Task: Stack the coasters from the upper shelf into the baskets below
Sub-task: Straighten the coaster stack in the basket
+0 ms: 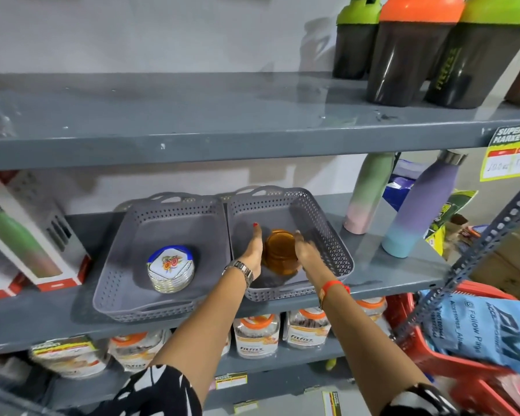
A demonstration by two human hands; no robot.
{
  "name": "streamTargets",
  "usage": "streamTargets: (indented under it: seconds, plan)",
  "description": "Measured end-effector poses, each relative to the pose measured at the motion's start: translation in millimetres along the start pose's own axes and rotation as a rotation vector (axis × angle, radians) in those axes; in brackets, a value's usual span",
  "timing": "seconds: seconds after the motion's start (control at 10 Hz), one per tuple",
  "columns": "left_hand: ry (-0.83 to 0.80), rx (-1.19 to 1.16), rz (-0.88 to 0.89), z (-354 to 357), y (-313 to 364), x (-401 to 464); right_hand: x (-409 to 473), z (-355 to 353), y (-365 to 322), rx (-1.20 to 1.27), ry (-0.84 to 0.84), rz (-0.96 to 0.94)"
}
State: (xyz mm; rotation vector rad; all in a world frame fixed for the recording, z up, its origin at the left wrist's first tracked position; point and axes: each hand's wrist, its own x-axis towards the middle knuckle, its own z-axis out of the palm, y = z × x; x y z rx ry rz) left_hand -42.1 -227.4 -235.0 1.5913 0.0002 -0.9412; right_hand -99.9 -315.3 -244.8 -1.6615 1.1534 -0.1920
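Note:
Two grey perforated baskets stand side by side on the middle shelf. The left basket (126, 250) holds a stack of round white coasters with a floral print (171, 270). Inside the right basket (333, 244) sits a stack of amber translucent coasters (279, 252). My left hand (254, 250) presses against the stack's left side and my right hand (306, 250) against its right side, so both hands clasp it. The upper shelf (192, 115) shows no coasters.
Shaker bottles (403, 52) stand at the upper shelf's right end. Pastel steel bottles (415, 205) stand right of the baskets, boxed bottles (24, 235) to their left. Jars (255, 334) fill the shelf below. A red crate with a blue bag (478, 334) sits at lower right.

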Motion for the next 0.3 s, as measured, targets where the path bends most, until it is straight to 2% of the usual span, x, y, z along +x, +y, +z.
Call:
streamTargets:
  seconds: [0.1, 0.2, 0.3]
  plan:
    - [-0.031, 0.082, 0.081, 0.9, 2.3, -8.4, -6.6, -1.3, 2.4, 0.023, 0.017, -0.056]
    - [-0.022, 0.291, 0.213, -0.8, 4.2, -24.0, -14.0, -0.7, 8.3, -0.034, 0.108, -0.242]
    - [0.148, 0.774, 0.397, -11.4, -9.4, -33.3, -34.5, -0.3, 16.9, -0.114, 0.213, -0.340]
